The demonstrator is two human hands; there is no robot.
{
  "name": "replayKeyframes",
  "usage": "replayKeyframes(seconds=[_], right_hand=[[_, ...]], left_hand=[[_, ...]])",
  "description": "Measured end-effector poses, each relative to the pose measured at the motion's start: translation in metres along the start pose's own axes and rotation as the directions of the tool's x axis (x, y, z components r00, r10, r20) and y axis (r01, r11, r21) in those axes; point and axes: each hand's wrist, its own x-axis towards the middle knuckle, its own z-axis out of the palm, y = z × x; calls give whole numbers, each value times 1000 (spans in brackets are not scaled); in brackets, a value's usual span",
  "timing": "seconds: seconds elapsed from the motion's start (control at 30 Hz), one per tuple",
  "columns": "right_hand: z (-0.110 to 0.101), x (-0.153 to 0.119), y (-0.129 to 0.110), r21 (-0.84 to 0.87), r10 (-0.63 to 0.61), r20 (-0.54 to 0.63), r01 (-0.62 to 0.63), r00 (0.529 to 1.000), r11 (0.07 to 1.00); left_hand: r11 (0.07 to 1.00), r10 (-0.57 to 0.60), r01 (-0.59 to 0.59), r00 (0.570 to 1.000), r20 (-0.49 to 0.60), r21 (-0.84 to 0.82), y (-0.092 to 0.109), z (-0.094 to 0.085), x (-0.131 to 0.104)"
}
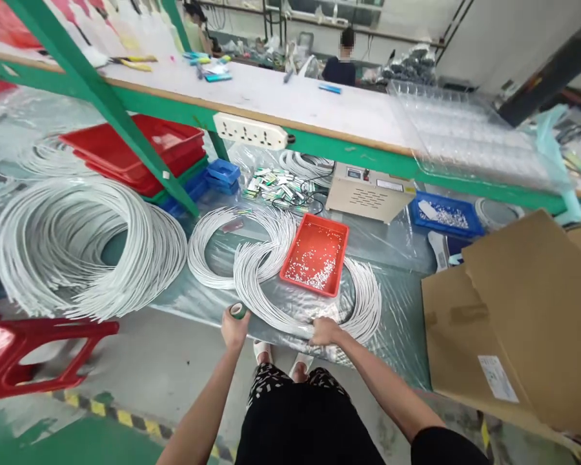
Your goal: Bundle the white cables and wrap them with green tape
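Note:
My left hand [234, 330] is closed around a small dark green roll of tape [239, 311], just off the table's front edge. My right hand [325, 331] grips the front of a white cable coil [368, 300]. That coil lies on the plastic-covered table and overlaps a second white cable coil [201, 258] to its left. On the coil's back part sits a red tray [314, 245] with many tiny white pieces in it. My right fingertips are partly hidden behind the hand.
A big stack of cable coils [90, 248] stands at left, with a red stool [43, 355] in front. Cardboard boxes [523, 303] fill the right. Behind are a beige machine [368, 194], a blue tray [445, 213], red bins [135, 145] and a green-framed shelf [319, 139]. People sit beyond.

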Motion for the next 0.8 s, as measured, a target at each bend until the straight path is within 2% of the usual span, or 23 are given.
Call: replayKeyframes(seconds=[0.1,0.17,0.2,0.23,0.27,0.3,0.33,0.37,0.4,0.43,0.47,0.53,0.6,0.7,0.73,0.77,0.8], right_hand=[[-25,-13,-5,11,-12,33,12,999,1000],[-48,-21,-9,32,-26,57,24,998,999],[-62,-25,-10,46,-30,68,27,997,999],[-75,-28,-13,63,-33,80,28,996,998],[-89,-31,-16,84,-33,93,25,995,996],[-104,-35,-19,106,-29,109,18,994,994],[-117,-38,-23,126,-23,125,7,992,992],[-131,-42,-28,141,-16,140,-4,990,990],[-143,-46,-33,151,-10,153,-13,988,988],[-155,-52,-37,154,-8,158,-16,987,988],[-167,-59,-42,151,-14,154,-10,988,988],[-189,-77,-51,135,-53,124,36,991,990],[-212,-100,-57,105,-133,75,125,988,987],[-240,-144,-56,36,-298,-40,300,954,953],[-246,-159,-52,7,-363,-124,367,923,930],[-248,-175,-46,-55,-445,-278,449,851,892],[-247,-189,-39,-125,-492,-437,491,753,862]], left_hand=[[999,37,-39,997,-62,-37,-8,-9,-12],[979,203,-204,974,-102,-5,-2,-20,-27],[937,348,-347,933,-88,29,7,-25,-35],[855,517,-514,855,-41,63,21,-30,-42],[731,675,-677,736,51,80,39,-34,-49],[602,780,-794,608,151,84,60,-37,-53],[501,828,-861,507,241,90,83,-40,-56],[426,835,-900,431,343,94,106,-42,-58],[374,812,-922,375,447,94,129,-44,-58],[354,803,-931,352,481,90,149,-46,-57],[348,793,-933,347,501,94,166,-49,-56],[356,796,-928,362,486,108,190,-60,-54],[367,809,-922,382,446,125,205,-77,-56],[363,851,-921,389,352,139,220,-116,-70],[355,871,-924,382,310,142,226,-132,-78],[346,888,-927,374,269,146,231,-148,-86],[341,903,-928,368,223,150,236,-165,-94]])
